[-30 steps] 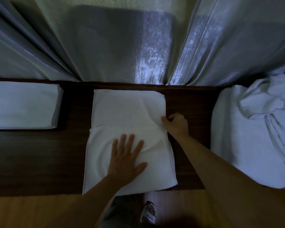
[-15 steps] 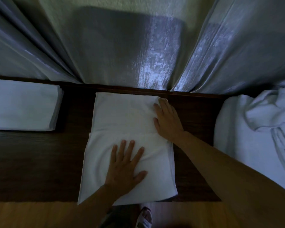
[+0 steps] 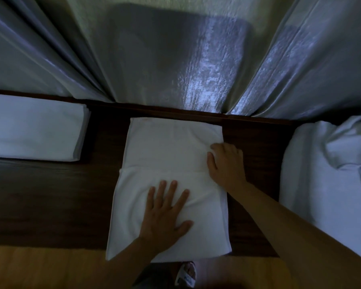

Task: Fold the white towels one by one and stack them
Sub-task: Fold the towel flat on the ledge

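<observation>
A white towel (image 3: 167,147) lies partly folded in the middle of the dark wooden table (image 3: 50,201), its near layer overlapping the far half and hanging a little over the front edge. My left hand (image 3: 165,213) presses flat on the near layer, fingers spread. My right hand (image 3: 225,163) sits at the towel's right edge by the fold line, fingers curled onto the cloth and bunching it slightly. A stack of folded white towels (image 3: 33,132) lies at the left.
A loose pile of unfolded white towels (image 3: 325,174) fills the right end of the table. Grey curtains (image 3: 175,59) hang right behind the table's back edge. Below the front edge are a light wooden floor and a sandalled foot (image 3: 186,276).
My right hand slid up flat along the towel's right side, then came back toward the fold line and curled its fingers on the edge. My left hand stayed pressed in place.
</observation>
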